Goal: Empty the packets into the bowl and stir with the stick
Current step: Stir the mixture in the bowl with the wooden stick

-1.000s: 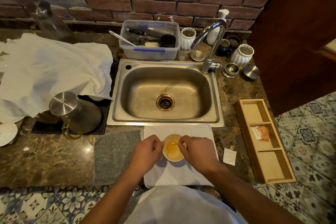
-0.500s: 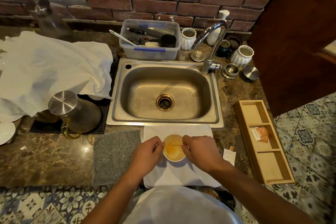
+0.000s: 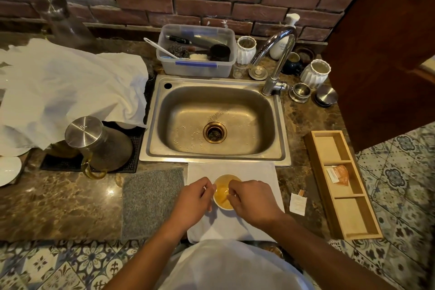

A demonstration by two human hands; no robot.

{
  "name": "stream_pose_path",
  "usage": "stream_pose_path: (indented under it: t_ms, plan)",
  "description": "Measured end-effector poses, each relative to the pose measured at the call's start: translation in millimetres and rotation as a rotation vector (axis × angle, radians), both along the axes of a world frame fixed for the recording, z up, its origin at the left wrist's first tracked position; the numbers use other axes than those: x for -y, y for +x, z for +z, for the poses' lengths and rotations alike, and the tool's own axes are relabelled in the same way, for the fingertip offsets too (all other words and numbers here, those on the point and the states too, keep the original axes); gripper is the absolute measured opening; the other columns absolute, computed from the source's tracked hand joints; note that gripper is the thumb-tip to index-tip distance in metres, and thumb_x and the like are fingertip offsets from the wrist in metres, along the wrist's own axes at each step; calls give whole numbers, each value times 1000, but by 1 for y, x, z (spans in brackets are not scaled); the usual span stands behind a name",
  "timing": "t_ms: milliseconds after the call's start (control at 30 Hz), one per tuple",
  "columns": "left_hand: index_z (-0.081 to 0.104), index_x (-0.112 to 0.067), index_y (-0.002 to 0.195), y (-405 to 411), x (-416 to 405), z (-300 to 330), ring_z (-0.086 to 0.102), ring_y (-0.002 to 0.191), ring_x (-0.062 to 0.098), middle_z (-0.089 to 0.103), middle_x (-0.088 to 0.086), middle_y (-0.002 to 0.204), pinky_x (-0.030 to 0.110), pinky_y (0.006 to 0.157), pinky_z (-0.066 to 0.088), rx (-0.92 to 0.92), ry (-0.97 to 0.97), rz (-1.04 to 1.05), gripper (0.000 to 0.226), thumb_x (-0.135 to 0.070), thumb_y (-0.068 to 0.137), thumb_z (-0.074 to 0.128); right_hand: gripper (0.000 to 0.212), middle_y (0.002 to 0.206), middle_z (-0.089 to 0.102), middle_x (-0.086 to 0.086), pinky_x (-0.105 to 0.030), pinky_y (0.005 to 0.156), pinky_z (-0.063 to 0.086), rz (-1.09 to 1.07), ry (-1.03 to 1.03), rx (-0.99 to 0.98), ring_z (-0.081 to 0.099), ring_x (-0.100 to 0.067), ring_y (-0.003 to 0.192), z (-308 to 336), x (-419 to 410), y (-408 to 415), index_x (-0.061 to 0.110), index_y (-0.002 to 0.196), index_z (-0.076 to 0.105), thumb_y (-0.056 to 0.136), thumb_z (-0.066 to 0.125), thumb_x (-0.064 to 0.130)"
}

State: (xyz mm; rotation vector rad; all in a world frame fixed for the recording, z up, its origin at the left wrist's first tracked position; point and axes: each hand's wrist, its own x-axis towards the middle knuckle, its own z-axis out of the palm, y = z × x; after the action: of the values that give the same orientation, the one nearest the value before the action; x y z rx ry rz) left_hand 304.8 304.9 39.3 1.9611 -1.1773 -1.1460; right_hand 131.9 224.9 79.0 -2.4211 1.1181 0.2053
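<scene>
L hand (image 3: 193, 200), R hand (image 3: 253, 200) curled, close.

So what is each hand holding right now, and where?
Left hand steadies the bowl at its left rim. Right hand pinches over it; stick not discernible.

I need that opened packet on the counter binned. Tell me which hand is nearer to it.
Right. The right hand is over the bowl, just left of the opened packet; the left hand sits beyond the bowl, farther left.

Small white bowl (image 3: 224, 195) w/ amber liquid, upright on a white cloth. One torn white packet (image 3: 297, 203) lies flat on the counter to its right — another, orange-and-white (image 3: 339, 174), in a wooden tray's middle compartment.
</scene>
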Motion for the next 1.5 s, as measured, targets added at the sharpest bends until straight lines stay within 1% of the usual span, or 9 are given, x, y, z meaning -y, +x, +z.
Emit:
stream_pose_path:
  t_ms: [200,367,533,700,867,967,1133,1333,1500]
  plan:
    - [62,-17,84,1,-1,-1,56,45,1,72,2,61,28,55,50,3,7,5,30,-37,104,52,26,101,75,4,-26,70,45,-64,-57,16,67,-17,86,1,17,1,29,109,66,99,52,49]
    - [63,-17,83,1,-3,-2,55,44,1,71,3,62,25,54,48,-20,-7,12,30,-37,104,53,29,103,74,1,-30,80,57,-23,-63,-40,67,-18,85,4,17,-5,27,116,63,101,48,47]
    - [65,-17,85,1,-2,-2,56,45,1,71,2,62,22,54,46,-20,-20,5,30,-36,104,53,31,109,73,-1,-29,83,51,-10,-6,-54,65,-18,89,3,9,-8,26,122,63,99,52,44]
    - [63,-19,82,2,-2,-5,58,48,4,70,1,60,27,56,49,-17,-32,-2,31,-39,103,53,26,102,73,-3,-26,71,38,7,18,-17,61,-19,81,2,0,-4,25,112,66,97,53,42]
    - [62,-21,80,3,-2,-6,59,50,7,70,2,60,31,59,51,-16,-28,-3,31,-39,103,53,27,103,74,-2,-30,79,53,6,1,10,66,-20,88,1,4,7,27,113,66,98,53,44]
    - [62,-19,81,3,-3,-6,58,49,5,69,1,59,30,57,50,-32,-25,5,31,-38,103,53,26,105,75,1,-26,75,47,-9,-44,45,67,-19,90,0,10,8,28,113,65,99,52,46]
    - [62,-19,81,2,-3,-7,58,48,5,69,-2,59,32,58,51,-5,-27,7,31,-40,103,53,26,101,75,0,-30,76,55,-28,-84,13,67,-19,85,3,19,2,27,111,63,100,49,46]
    - [62,-19,80,3,-2,-9,59,49,8,70,0,60,39,59,54,-25,-29,20,32,-41,103,54,27,103,75,-3,-27,76,51,15,-69,-19,68,-22,86,4,15,-8,25,118,66,100,51,39]
    - [62,-19,80,2,-2,-9,60,49,7,70,0,60,36,59,53,-18,-29,19,33,-41,103,53,21,96,74,-2,-29,70,47,-18,31,15,61,-18,78,2,6,-12,24,103,69,96,55,37]
